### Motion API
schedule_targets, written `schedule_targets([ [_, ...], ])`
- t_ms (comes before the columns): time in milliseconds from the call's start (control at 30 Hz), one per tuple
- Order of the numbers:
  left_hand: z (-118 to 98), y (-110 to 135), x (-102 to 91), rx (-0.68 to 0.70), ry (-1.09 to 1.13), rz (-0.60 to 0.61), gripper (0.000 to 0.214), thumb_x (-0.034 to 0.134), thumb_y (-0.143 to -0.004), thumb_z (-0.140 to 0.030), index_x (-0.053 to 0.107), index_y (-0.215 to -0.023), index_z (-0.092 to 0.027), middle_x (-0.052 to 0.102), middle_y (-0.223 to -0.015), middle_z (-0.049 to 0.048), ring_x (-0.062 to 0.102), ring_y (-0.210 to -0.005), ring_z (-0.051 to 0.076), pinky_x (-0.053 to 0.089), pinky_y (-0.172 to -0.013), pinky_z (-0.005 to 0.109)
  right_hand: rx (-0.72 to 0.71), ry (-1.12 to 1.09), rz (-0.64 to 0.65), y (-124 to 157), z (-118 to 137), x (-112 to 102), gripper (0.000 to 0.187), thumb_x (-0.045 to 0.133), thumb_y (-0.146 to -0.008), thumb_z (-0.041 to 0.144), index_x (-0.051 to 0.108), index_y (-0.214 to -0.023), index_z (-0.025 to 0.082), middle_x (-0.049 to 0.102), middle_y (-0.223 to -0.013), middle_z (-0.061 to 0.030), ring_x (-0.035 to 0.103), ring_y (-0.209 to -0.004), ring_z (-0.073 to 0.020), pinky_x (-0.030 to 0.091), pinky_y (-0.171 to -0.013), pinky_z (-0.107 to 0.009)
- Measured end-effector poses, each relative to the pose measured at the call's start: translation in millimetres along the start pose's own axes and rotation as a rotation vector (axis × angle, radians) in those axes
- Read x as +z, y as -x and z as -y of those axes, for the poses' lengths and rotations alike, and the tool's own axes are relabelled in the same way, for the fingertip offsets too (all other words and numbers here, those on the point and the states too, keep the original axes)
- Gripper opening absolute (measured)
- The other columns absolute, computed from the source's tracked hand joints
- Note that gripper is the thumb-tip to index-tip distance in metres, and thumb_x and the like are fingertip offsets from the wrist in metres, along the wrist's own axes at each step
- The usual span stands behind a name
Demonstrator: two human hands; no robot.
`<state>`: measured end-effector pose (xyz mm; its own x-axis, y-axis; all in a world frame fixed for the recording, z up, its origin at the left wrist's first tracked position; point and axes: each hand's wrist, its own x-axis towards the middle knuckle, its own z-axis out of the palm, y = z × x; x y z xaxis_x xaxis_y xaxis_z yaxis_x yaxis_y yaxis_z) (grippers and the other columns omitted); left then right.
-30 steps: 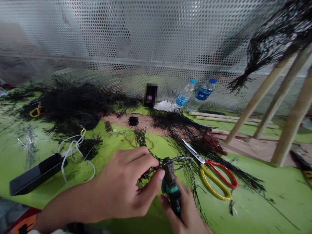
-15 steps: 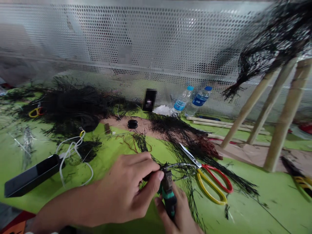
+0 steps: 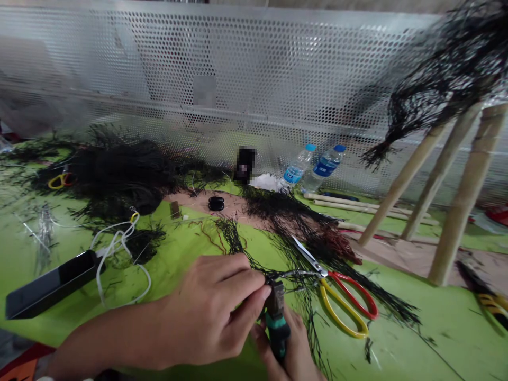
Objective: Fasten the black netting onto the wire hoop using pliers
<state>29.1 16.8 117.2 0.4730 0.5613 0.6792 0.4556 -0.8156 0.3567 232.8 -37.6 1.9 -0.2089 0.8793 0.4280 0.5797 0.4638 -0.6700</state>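
Green-and-black handled pliers (image 3: 277,320) are gripped in my right hand (image 3: 296,338), with their jaws pointing away from me. Right at the jaws, my left hand (image 3: 222,307) pinches a bundle of black strands (image 3: 232,238) between thumb and fingers. Whether the jaws are closed on the strands is hidden. A twisted wire (image 3: 299,273) runs from the pinch toward the right. Just beyond it lie scissors (image 3: 335,296) with one red and one yellow handle loop, their blades partly apart, on the green tabletop (image 3: 400,338).
Behind stands a perforated metal screen (image 3: 254,63), with two water bottles (image 3: 296,168) before it. Wooden poles (image 3: 456,206) rise at right under hanging black strands (image 3: 428,95). At left are a dark pile of strands (image 3: 127,169), a power bank (image 3: 53,286) and a white cable (image 3: 146,288).
The view has tilted slightly. My left hand and the pliers have shifted a little to the right together; both hands keep the same grip.
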Motion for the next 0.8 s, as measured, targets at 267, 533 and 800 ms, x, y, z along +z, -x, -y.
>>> schedule_targets([
  [267, 0, 0, 0.9, 0.038, -0.034, -0.03, 0.031, 0.048, -0.104, -0.015, 0.06, -0.077, -0.02, 0.062, -0.071, 0.0021, 0.053, -0.06, 0.014, 0.043, -0.058, 0.032, -0.047, 0.039, 0.004, -1, 1, -2, 0.046, 0.055, -0.092, 0.02, 0.05, -0.138, 0.025, 0.068, -0.085, -0.0021, 0.066, -0.065, -0.0209, 0.058, -0.062, -0.033],
  [533, 10, -6, 3.2, -0.104, 0.15, 0.09, 0.022, 0.054, -0.101, -0.019, 0.058, -0.08, -0.017, 0.055, -0.07, -0.0011, 0.051, -0.063, 0.012, 0.036, -0.058, 0.028, 0.04, 0.006, 0.038, -5, 0, -8, 0.033, 0.056, -0.089, 0.017, 0.056, -0.122, 0.023, 0.062, -0.073, 0.0027, 0.057, -0.053, -0.0162, 0.048, -0.052, -0.028],
  [800, 13, -12, -6.6, -0.178, 0.239, 0.235, 0.034, 0.049, -0.106, -0.022, 0.046, -0.073, -0.019, 0.047, -0.067, -0.0037, 0.044, -0.061, 0.012, 0.031, -0.06, 0.029, 0.013, -0.064, 0.091, -14, 6, -13, 0.022, 0.058, -0.091, 0.016, 0.054, -0.111, 0.024, 0.055, -0.068, 0.0054, 0.051, -0.049, -0.0148, 0.041, -0.046, -0.027],
])
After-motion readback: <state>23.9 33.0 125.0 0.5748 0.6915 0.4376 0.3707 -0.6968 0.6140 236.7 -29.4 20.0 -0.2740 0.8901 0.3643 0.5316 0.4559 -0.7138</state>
